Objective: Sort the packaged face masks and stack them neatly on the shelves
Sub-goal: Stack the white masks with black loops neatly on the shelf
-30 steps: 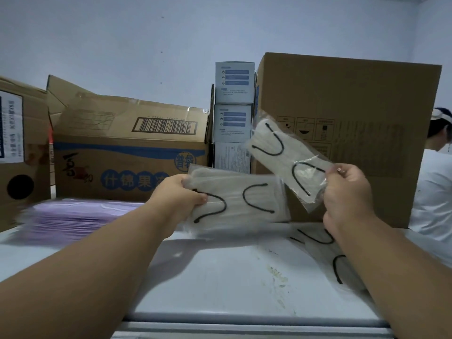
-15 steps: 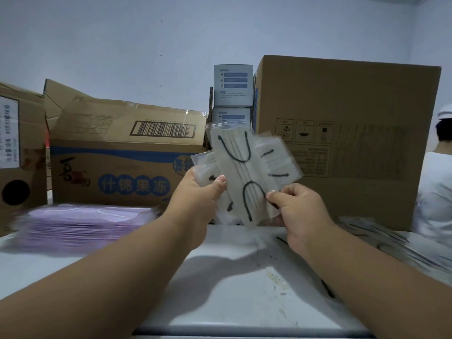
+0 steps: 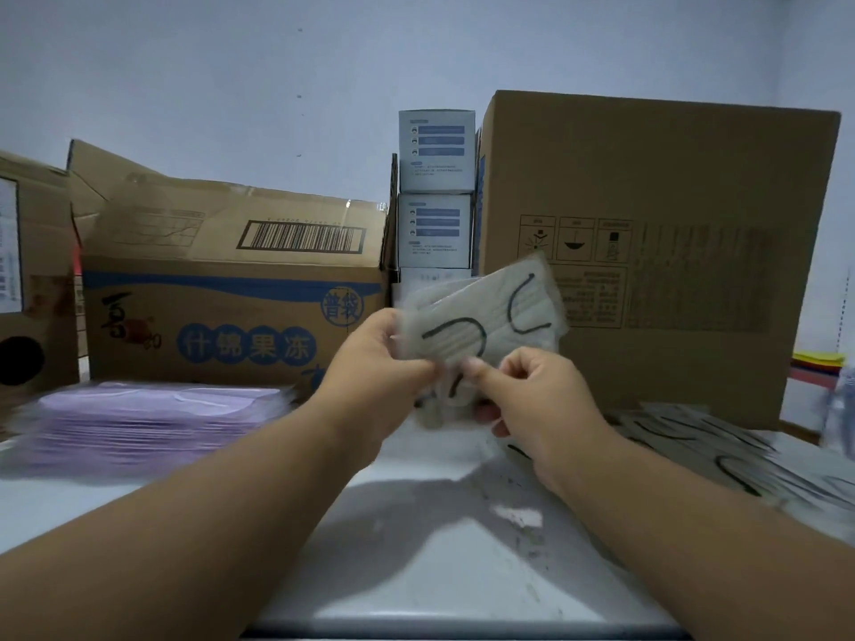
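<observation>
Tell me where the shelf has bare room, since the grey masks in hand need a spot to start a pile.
Bare shelf runs down the middle, between the purple mask stack on the left and the loose grey masks on the right, from the front edge back to the small blue boxes. Both sides and the back row of cartons are crowded.

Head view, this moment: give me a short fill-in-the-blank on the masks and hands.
1. Both hands hold packaged grey masks with ____ ear loops.
2. The stack of masks lying left on the shelf is ____ in colour.
3. The right hand and left hand hold the packets ____ the shelf.

Missing: black; purple; above
</observation>
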Tool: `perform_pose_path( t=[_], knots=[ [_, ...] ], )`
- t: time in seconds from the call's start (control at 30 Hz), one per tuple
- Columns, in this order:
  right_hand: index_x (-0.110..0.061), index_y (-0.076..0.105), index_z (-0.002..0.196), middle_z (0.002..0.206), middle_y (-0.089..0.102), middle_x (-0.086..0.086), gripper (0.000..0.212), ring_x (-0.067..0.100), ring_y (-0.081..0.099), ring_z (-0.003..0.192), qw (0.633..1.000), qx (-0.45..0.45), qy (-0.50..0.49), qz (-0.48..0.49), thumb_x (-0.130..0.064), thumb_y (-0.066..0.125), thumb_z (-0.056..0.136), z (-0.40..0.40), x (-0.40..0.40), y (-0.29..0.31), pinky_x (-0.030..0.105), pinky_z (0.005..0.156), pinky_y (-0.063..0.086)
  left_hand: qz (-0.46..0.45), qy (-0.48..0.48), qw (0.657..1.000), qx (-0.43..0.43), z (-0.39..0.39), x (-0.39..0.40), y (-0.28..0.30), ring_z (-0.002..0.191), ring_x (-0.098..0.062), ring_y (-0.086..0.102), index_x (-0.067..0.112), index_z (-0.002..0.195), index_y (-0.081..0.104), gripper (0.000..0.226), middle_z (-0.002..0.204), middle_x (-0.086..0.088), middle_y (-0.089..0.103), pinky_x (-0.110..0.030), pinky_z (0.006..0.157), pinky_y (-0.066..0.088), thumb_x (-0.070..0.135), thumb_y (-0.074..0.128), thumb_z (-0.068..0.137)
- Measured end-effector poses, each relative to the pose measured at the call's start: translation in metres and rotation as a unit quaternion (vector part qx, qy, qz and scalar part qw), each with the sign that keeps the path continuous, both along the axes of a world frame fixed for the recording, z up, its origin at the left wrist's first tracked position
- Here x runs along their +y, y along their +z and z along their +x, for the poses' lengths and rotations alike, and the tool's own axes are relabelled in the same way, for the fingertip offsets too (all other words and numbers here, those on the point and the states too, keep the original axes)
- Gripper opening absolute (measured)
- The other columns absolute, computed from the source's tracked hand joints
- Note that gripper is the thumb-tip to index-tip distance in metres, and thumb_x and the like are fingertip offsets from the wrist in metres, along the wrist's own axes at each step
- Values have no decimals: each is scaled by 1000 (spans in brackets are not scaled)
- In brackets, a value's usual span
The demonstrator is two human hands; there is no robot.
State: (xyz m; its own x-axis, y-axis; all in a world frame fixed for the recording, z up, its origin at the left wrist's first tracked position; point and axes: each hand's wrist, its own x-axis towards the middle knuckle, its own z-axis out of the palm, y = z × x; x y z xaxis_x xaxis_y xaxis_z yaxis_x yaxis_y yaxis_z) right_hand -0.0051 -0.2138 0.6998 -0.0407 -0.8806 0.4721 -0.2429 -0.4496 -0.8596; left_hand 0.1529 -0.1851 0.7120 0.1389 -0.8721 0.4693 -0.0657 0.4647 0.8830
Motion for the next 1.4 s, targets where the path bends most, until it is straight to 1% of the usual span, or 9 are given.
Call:
perform_pose_path(
  t=[0.13, 0.23, 0.43, 0.57, 0.67, 0.87, 0.97, 1.17, 1.4],
  knots=[
    [-18, 46, 108, 110, 56, 3, 63, 19, 56, 90, 990, -43, -134, 27, -54, 81, 71, -27, -15, 12, 33, 69, 45, 40, 3, 999, 3, 33, 1, 12, 79, -29, 73, 9, 112, 63, 38, 95, -16, 72, -39, 61, 59, -17, 60, 84],
    [-20, 38, 139, 124, 56, 4, 84, 22, 60, 97, 987, -137, -17, 79, -37, 86, 72, -45, -20, 15, 35, 68, 50, 75, -55, 994, -55, 45, 3, 11, 78, -28, 74, 5, 108, 67, 42, 91, -17, 74, -36, 61, 59, -25, 55, 82],
    [-8, 59, 119, 106, 74, 15, 51, 32, 72, 95, 967, -116, 160, 160, -1, 77, 72, -59, -30, 11, 53, 86, 57, 170, -73, 979, -90, 51, 0, 5, 97, -35, 74, 9, 119, 62, 53, 105, -21, 74, -46, 90, 58, -18, 71, 75],
    [-7, 65, 102, 88, 71, 12, 38, 26, 70, 75, 967, -113, 164, 160, -15, 77, 67, -66, -32, 11, 42, 71, 58, 171, -52, 981, -78, 53, 1, 5, 92, -35, 74, 9, 114, 66, 50, 107, -24, 73, -41, 77, 61, -19, 73, 73],
    [-6, 64, 95, 90, 67, 15, 21, 26, 68, 75, 971, -106, 159, 143, 4, 71, 79, -65, -32, 12, 42, 73, 59, 140, -16, 986, -85, 53, 0, 5, 90, -38, 74, 3, 109, 68, 46, 104, -26, 72, -41, 72, 62, -24, 70, 72],
    [-6, 60, 115, 111, 69, 21, 49, 35, 69, 99, 963, -43, 213, 157, 7, 74, 71, -69, -28, 13, 57, 97, 51, 135, 8, 984, -117, 58, 0, 6, 97, -42, 71, 6, 106, 68, 47, 103, -27, 72, -53, 89, 58, -18, 79, 67],
    [-1, 62, 120, 113, 70, 22, 48, 35, 69, 106, 948, 53, 255, 182, 16, 68, 75, -68, -27, 7, 48, 97, 52, 156, 20, 970, -188, 58, 1, 5, 92, -39, 73, 8, 100, 69, 44, 97, -24, 74, -49, 85, 60, -15, 83, 64],
    [-3, 62, 117, 113, 71, 20, 52, 35, 69, 105, 972, -16, 215, 96, 8, 76, 69, -66, -35, 8, 49, 94, 54, 124, 61, 973, -186, 65, -5, 7, 75, -21, 71, 9, 99, 69, 42, 83, -10, 73, -29, 65, 59, -11, 84, 65],
    [-11, 64, 123, 116, 72, 13, 38, 28, 69, 108, 959, 6, 240, 152, 10, 53, 93, -61, -33, 3, 44, 97, 52, 126, 137, 955, -232, 62, -8, 2, 94, -31, 70, 16, 102, 67, 36, 97, -12, 73, -52, 88, 58, -4, 78, 73]
  ],
)
